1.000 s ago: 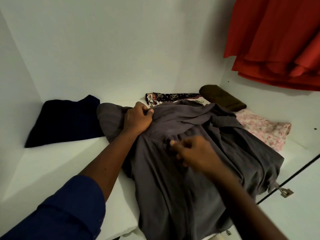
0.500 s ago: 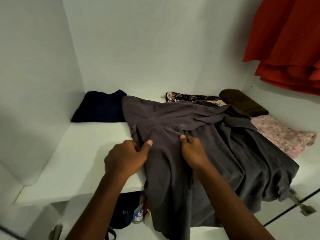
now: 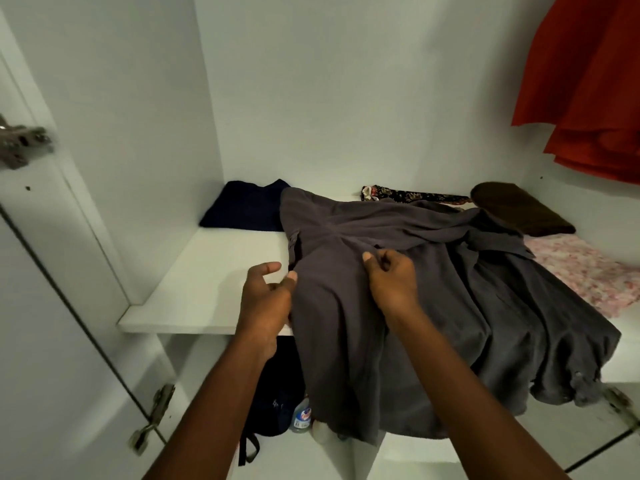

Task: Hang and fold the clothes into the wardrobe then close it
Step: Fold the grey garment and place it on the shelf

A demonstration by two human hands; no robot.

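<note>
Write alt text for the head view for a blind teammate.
A grey garment lies spread on a white shelf, its lower part hanging over the front edge; the right hand pinches its fabric and the left hand touches its left edge. Beside it lie a navy garment, a brown garment and a pink floral cloth; a red garment hangs upper right.

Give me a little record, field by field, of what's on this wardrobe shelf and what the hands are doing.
Centre: grey garment, draped over front edge of shelf
Left hand: at its left edge, grip unclear
Right hand: pinches its fabric
Folded: navy cloth back left, brown cloth back right
Right: pink floral cloth
Hanging: red garment, upper right
</note>
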